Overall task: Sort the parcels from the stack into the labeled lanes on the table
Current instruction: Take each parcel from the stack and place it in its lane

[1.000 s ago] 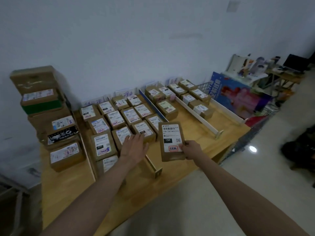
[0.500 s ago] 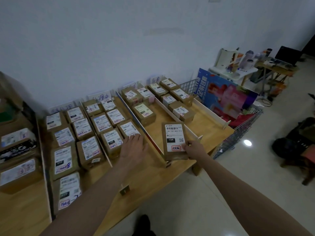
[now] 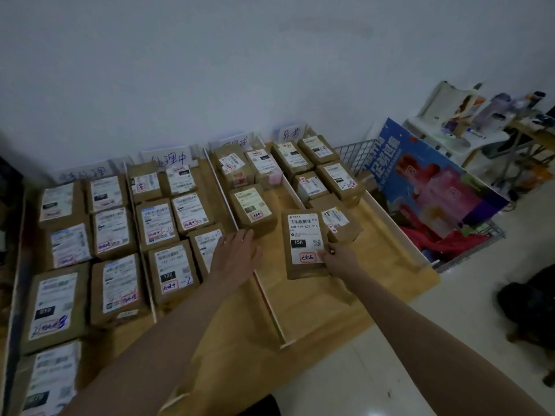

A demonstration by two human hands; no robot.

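One held parcel (image 3: 304, 244) (four lanes)

One head-worn view, wide-angle.
It looks forward and down from close above the desk (image 3: 315, 298) edge, toward the wall (image 3: 240, 70), floor (image 3: 420, 355) at right.

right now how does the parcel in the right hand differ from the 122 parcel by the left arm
The held parcel is gripped at its near corner by the right hand, in the third lane; the 122 parcel lies untouched in the second lane. The held parcel's black tag reads 15H, the other's 122. The 122 parcel has a handwritten "-2"; the held parcel has none. Both are brown boxes with white labels and a red-framed sticker.
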